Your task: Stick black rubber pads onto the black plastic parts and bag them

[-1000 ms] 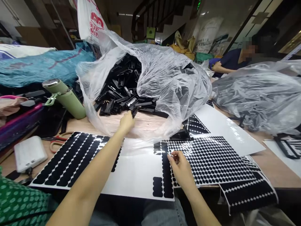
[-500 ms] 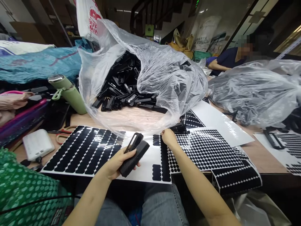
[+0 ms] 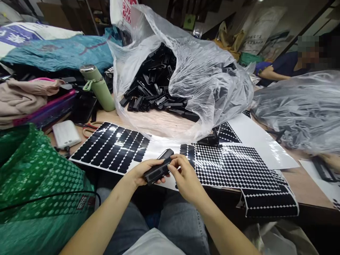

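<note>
My left hand (image 3: 145, 171) is closed around a long black plastic part (image 3: 156, 171) with a carbon-fibre pattern, held tilted above the white sheet. Thumb and fingertips of my right hand (image 3: 186, 177) are pinched together against the part's right end. Anything small between those fingertips is hidden. Under both hands lies a sheet of black rounded stickers (image 3: 113, 147), with a bare white strip in its middle. A sheet of small black dot stickers (image 3: 236, 166) lies to the right of my right hand.
Behind the sheets, a clear plastic bag (image 3: 209, 78) holds many black parts (image 3: 159, 101). To the left are a green bottle (image 3: 99, 88), a white power bank (image 3: 66, 134), scissors (image 3: 89, 131) and a green bag (image 3: 45, 184). A person (image 3: 289, 67) sits at the far right.
My right hand has come from the sticker sheet to the black part in my left hand. The part is turned flatter, and the view has swung left.
</note>
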The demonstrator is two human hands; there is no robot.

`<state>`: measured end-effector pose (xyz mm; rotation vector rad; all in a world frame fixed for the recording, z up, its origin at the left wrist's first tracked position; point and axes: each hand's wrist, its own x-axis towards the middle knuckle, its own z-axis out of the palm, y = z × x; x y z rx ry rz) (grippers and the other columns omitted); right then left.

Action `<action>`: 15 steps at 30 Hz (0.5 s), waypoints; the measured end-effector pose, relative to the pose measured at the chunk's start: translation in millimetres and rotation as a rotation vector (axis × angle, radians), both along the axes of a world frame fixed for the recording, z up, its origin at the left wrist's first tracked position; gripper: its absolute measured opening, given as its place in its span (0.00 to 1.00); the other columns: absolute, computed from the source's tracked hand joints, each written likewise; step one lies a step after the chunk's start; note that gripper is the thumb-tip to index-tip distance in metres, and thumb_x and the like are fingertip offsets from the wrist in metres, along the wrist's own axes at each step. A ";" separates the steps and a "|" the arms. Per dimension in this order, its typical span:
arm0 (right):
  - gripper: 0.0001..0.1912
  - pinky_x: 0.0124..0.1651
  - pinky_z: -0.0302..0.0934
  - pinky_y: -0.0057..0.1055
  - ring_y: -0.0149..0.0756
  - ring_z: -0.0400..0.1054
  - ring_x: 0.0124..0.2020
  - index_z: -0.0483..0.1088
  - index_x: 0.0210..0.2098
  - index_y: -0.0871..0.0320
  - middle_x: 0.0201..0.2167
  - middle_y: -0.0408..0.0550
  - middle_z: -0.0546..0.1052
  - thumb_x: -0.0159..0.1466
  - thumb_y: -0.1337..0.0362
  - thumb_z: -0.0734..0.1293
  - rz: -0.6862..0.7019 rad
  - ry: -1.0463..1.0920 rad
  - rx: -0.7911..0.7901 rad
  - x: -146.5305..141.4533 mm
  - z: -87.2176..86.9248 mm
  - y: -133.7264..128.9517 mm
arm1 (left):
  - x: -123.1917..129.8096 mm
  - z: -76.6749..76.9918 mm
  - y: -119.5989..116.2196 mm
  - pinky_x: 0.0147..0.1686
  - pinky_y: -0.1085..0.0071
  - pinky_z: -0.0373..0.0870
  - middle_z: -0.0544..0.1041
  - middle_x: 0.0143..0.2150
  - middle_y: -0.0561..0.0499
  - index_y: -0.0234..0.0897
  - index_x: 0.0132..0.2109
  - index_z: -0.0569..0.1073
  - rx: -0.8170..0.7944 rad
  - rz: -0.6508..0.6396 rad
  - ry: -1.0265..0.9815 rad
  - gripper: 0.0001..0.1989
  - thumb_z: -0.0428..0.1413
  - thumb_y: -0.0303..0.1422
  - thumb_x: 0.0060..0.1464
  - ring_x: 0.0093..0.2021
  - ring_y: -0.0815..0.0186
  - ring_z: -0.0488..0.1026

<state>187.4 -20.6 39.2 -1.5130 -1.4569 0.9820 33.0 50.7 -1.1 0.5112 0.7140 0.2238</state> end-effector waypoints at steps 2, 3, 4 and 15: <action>0.07 0.43 0.57 0.33 0.36 0.62 0.42 0.63 0.26 0.56 0.42 0.48 0.65 0.60 0.63 0.58 -0.006 -0.027 -0.028 -5.5 0.1 -3.3 | 0.5 1.4 -3.3 0.19 0.77 0.68 0.75 0.29 0.44 0.28 0.40 0.68 0.017 0.005 -0.006 0.15 0.51 0.37 0.52 0.23 0.67 0.73; 0.07 0.43 0.57 0.34 0.36 0.62 0.42 0.62 0.26 0.56 0.42 0.48 0.65 0.60 0.64 0.58 -0.008 -0.037 -0.041 -6.3 -0.7 -3.6 | 0.5 2.3 -4.7 0.19 0.77 0.68 0.75 0.29 0.44 0.28 0.39 0.68 0.023 0.004 -0.004 0.14 0.51 0.37 0.53 0.23 0.67 0.73; 0.07 0.43 0.58 0.34 0.35 0.62 0.41 0.62 0.26 0.56 0.42 0.48 0.64 0.60 0.64 0.58 -0.009 -0.040 -0.053 -6.3 -1.6 -3.6 | 0.4 3.1 -5.9 0.18 0.77 0.68 0.75 0.28 0.45 0.29 0.39 0.68 0.030 0.006 0.000 0.14 0.51 0.37 0.52 0.23 0.67 0.73; 0.07 0.40 0.60 0.33 0.35 0.63 0.38 0.63 0.26 0.56 0.42 0.49 0.64 0.60 0.63 0.59 -0.016 -0.069 -0.020 -10.0 -11.1 -6.4 | 2.0 -0.8 -10.7 0.18 0.76 0.68 0.75 0.26 0.47 0.30 0.38 0.69 0.050 0.021 0.008 0.13 0.52 0.37 0.51 0.22 0.66 0.73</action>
